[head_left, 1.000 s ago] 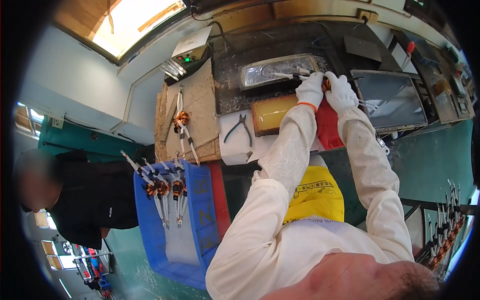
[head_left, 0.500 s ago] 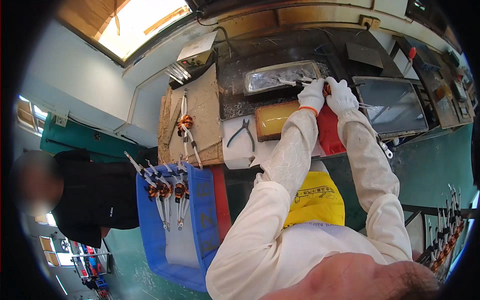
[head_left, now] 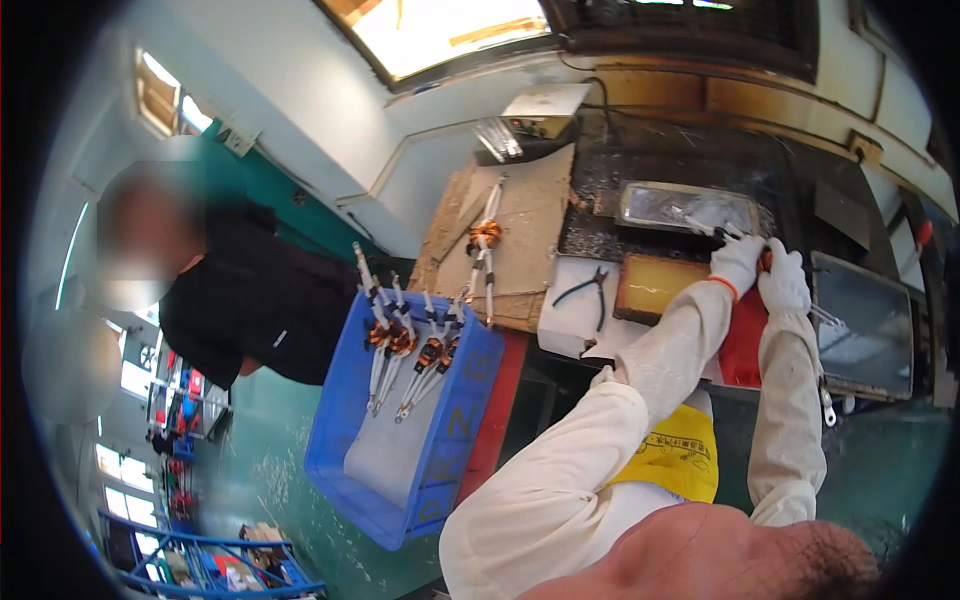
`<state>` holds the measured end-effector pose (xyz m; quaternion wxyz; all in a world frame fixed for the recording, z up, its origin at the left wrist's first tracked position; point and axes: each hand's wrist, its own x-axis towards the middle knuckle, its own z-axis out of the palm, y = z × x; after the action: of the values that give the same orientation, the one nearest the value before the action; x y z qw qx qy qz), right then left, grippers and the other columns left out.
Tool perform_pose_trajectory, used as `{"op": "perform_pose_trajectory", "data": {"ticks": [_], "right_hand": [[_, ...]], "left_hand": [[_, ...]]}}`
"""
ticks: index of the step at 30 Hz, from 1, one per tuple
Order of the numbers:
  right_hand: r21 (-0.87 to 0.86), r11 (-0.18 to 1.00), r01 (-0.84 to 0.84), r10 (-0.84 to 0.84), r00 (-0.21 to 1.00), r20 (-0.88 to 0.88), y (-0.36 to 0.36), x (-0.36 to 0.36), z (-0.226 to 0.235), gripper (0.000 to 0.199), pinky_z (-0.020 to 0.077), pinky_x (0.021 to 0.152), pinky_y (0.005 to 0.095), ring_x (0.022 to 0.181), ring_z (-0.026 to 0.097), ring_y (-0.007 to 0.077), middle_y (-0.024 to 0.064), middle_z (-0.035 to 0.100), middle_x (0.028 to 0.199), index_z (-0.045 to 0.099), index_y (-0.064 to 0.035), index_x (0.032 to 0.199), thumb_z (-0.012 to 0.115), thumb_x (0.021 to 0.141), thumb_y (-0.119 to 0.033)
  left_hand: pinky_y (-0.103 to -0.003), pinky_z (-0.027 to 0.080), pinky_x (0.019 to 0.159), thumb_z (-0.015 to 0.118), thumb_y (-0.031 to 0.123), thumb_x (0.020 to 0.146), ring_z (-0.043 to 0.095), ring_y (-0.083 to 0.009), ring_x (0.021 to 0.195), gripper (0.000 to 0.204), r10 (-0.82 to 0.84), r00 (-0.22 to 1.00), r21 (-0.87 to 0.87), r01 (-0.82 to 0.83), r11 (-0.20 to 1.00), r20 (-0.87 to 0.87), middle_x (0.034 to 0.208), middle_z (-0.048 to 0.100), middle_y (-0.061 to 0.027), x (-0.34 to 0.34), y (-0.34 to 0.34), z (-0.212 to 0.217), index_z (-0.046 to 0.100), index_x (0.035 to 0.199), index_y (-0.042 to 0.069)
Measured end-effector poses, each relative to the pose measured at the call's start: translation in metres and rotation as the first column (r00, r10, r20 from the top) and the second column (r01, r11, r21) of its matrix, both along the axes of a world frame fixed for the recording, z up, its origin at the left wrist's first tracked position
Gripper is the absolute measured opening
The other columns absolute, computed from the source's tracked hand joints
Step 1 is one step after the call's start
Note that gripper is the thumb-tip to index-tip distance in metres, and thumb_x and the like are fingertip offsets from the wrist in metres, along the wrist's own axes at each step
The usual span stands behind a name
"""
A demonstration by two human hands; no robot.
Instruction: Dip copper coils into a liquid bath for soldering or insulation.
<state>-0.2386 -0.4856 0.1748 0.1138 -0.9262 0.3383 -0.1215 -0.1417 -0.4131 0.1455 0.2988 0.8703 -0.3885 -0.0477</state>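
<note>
In white gloves, my left hand (head_left: 738, 262) and my right hand (head_left: 785, 280) are closed around a copper-wound coil (head_left: 766, 260) at the right of the bench. Its leads reach over the near right part of a rectangular pot of shiny silvery metal (head_left: 690, 208); whether their tips touch the metal, I cannot tell. More pale leads stick out past my right hand, above a grey-topped tray (head_left: 862, 325). Just left of my left forearm lies a block-shaped box with a yellow face (head_left: 655, 288). Red material (head_left: 742, 345) shows between my forearms.
Dark-handled pliers (head_left: 590, 295) lie on white paper. Another coil with leads (head_left: 485, 235) rests on a brown board (head_left: 530, 215). A blue crate (head_left: 470, 400) holds several such coils. A person in black (head_left: 255, 290) is beyond it, at left. A control box (head_left: 545, 110) stands at the back.
My view has swung left, so the bench appears farther right and more of the room shows at left. Both hands keep hold of the coil by the metal pot.
</note>
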Motion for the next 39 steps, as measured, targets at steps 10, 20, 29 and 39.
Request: {"op": "perform_pose_trajectory", "data": {"ticks": [10, 20, 29, 39], "right_hand": [[0.039, 0.999, -0.019, 0.019, 1.000, -0.017, 0.003, -0.001, 0.008, 0.054, 0.0530, 0.080, 0.0540, 0.101, 0.063, 0.0443, 0.0216, 0.053, 0.115, 0.048, -0.0255, 0.131, 0.066, 0.082, -0.012], [0.068, 0.997, -0.041, 0.037, 0.998, 0.059, -0.008, 0.004, -0.008, 0.045, 0.0512, 0.081, 0.0563, 0.103, 0.062, 0.0473, 0.0226, 0.054, 0.113, 0.051, -0.0256, 0.130, 0.063, 0.088, -0.015], [0.046, 0.998, -0.043, 0.042, 0.999, 0.020, -0.016, 0.006, -0.017, 0.059, 0.0502, 0.085, 0.0549, 0.106, 0.061, 0.0463, 0.0232, 0.053, 0.116, 0.046, -0.0224, 0.137, 0.061, 0.083, -0.005], [0.016, 0.997, -0.082, 0.081, 0.994, 0.076, -0.015, 0.009, -0.017, 0.057, 0.0506, 0.084, 0.0540, 0.104, 0.061, 0.0471, 0.0250, 0.054, 0.113, 0.047, -0.0203, 0.135, 0.061, 0.082, -0.004]], "left_hand": [[-0.049, 0.055, 0.078, 0.053, 0.021, 0.093, 0.067, -0.0362, 0.100, 0.022, -0.029, 0.997, -0.026, 0.031, 0.999, 0.077, 0.111, 0.066, -0.0132, 0.003, -0.005, -0.011, 0.058, 0.114, 0.017], [-0.048, 0.057, 0.078, 0.058, 0.023, 0.091, 0.069, -0.0337, 0.098, 0.020, 0.007, 0.995, -0.006, -0.007, 1.000, 0.098, 0.109, 0.068, -0.0119, 0.006, -0.008, -0.013, 0.063, 0.108, 0.015], [-0.045, 0.057, 0.077, 0.056, 0.020, 0.092, 0.070, -0.0321, 0.097, 0.019, 0.035, 0.996, -0.010, -0.034, 0.999, 0.079, 0.107, 0.069, -0.0107, 0.001, -0.008, -0.012, 0.062, 0.109, 0.015], [-0.045, 0.057, 0.079, 0.056, 0.021, 0.092, 0.068, -0.0312, 0.102, 0.020, 0.030, 0.996, -0.026, -0.028, 0.999, 0.088, 0.112, 0.067, -0.0098, 0.008, -0.011, -0.021, 0.063, 0.109, 0.015]]}}
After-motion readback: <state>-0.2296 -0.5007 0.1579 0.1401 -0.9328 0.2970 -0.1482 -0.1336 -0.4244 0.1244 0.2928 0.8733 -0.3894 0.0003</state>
